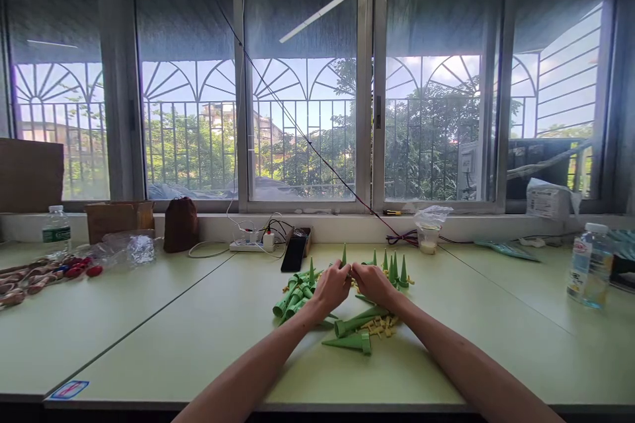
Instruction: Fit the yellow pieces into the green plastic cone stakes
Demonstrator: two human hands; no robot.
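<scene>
My left hand [331, 285] and my right hand [373, 283] meet fingertip to fingertip over a heap of green plastic cones [294, 296] on the pale green table [198, 330]. Both hands are closed in a pinch on a small piece between them that I cannot make out. Several green cones stand upright [395, 268] just behind the hands. Other cones lie on their sides [353, 342] in front of my right wrist. Small yellow parts [378, 326] are scattered among them.
A black phone [294, 254] and a white power strip [251, 244] lie behind the heap. Water bottles stand at far left [55, 231] and far right [589, 266]. A brown pouch [181, 225], a cardboard box [119, 218] and red pieces [74, 268] sit at left, a plastic cup [427, 236] behind right.
</scene>
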